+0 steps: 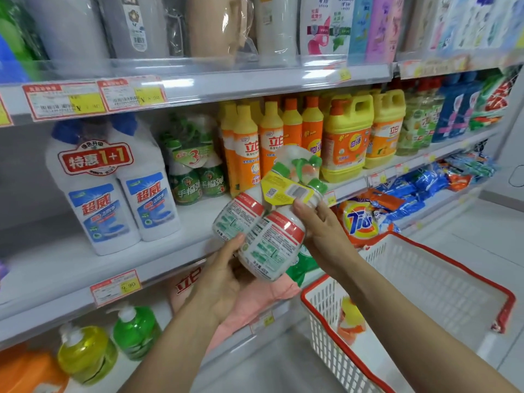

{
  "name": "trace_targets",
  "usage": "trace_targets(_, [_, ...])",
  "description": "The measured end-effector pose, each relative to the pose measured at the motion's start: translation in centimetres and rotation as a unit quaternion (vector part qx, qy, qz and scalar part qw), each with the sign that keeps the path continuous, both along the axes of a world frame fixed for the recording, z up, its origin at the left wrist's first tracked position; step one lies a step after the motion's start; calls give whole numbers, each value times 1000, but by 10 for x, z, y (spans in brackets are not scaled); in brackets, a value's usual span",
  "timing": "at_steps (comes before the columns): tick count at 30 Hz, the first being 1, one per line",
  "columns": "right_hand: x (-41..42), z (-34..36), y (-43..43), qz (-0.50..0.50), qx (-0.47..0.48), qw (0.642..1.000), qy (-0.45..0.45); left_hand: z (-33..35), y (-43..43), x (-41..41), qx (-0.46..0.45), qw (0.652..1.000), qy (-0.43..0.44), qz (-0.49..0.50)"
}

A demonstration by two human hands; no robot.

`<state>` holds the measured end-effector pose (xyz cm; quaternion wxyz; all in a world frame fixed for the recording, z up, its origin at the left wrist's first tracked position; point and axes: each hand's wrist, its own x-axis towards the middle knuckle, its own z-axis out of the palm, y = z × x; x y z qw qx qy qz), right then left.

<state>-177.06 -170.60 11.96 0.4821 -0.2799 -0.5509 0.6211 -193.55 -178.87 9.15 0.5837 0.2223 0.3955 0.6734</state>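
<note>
Head view, nearest first: down and to the right of the fingers sits a white basket (419, 275) with a red rim, and a yellow and orange pack (350, 321) lies in it. Low to the left of the fingers, a yellow pump bottle (85, 354) and a green pump bottle (136, 331) stand on the bottom shelf.

The left hand (224, 282) grips the base of a bundled bottle pack (269, 242), with its thumb laid up on a label and its fingers curled underneath. The right hand (323, 236) clasps the pack's upper part, with its thumb pressed at the edge of the yellow tag (286, 190) and its fingers wrapped behind. The pack is held tilted between both hands, in front of the middle shelf, with its green caps pointing up and away.

Just below the left fingers lie pink packs (255, 303). Beyond the right fingers is a Tide bag (360, 222). Past the fingertips on the middle shelf stand another green-capped pack (195, 171), orange dish-soap bottles (269, 143) and yellow jugs (346, 140). Far left of them is a white twin-pack (113, 194).
</note>
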Motion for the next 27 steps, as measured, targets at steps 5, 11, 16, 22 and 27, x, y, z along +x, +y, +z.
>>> trace_targets(5, [3, 8, -3, -133, 30, 988, -78, -11, 1, -10, 39, 993, 68, 87])
trace_targets(11, [-20, 2, -19, -67, 151, 965, -205, -17, -2, -11, 111, 943, 275, 150])
trace_targets(16, [-21, 15, -22, -79, 132, 959, -240, -15, -6, -11, 150, 891, 389, 177])
trace_targets(22, [-23, 10, -15, -59, -16, 997, -40, -16, -10, -1, 127, 767, 588, 223])
trace_targets(27, [-23, 2, -8, -49, -37, 996, 61, -5, -9, -17, 128, 821, 534, 160])
